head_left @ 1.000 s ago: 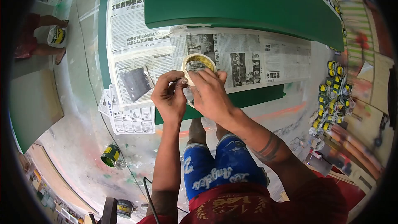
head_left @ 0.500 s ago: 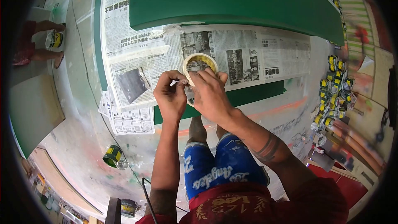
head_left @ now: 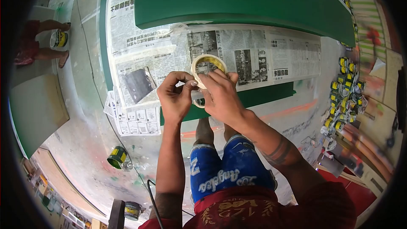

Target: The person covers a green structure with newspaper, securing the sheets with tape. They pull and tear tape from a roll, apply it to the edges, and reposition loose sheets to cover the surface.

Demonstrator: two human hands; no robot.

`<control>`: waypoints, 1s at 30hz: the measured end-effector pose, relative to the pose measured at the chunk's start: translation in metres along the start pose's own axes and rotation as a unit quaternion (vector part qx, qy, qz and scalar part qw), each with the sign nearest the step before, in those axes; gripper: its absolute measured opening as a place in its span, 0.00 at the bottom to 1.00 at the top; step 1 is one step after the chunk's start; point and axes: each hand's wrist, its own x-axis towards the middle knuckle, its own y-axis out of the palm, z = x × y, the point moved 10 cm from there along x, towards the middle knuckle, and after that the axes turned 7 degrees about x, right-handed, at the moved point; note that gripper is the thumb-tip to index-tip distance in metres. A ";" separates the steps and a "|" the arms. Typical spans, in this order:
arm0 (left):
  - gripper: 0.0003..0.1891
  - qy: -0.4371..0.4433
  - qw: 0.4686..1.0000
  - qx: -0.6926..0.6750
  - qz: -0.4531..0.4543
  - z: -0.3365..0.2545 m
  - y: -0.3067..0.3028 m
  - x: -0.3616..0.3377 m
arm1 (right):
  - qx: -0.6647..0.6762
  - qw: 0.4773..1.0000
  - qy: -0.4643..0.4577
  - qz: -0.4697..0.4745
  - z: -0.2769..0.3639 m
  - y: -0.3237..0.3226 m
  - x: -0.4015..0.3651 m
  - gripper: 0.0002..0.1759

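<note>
- Grip of the right hand (head_left: 221,93) is closed on a tape roll (head_left: 217,61), fingertips over the rim and into the ring.
- The left hand (head_left: 174,97) pinches the roll's left side between thumb and index finger; whether a loose end is caught there is too small to tell.
- Beneath the tape roll spreads newspaper (head_left: 294,55), the roll toward its near edge.
- A dark square sheet (head_left: 137,85) lies by the newspaper's near left corner.

One dark square (head_left: 137,85) and at least one tape roll (head_left: 218,62) show.
</note>
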 end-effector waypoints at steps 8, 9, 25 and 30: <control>0.09 0.036 0.991 0.097 0.080 -0.012 0.005 0.000 | 0.027 0.999 -0.020 0.042 0.014 0.007 -0.003 0.18; 0.09 0.036 0.991 0.098 0.080 -0.014 0.005 0.001 | 0.027 0.999 -0.020 0.042 0.018 0.008 0.000 0.18; 0.09 -0.009 0.999 -0.040 0.015 -0.019 -0.024 0.030 | 0.151 0.987 0.059 0.019 0.003 0.025 0.041 0.07; 0.02 0.010 0.997 0.074 -0.008 -0.008 -0.056 0.065 | 0.199 0.980 0.019 -0.023 0.015 0.037 0.035 0.12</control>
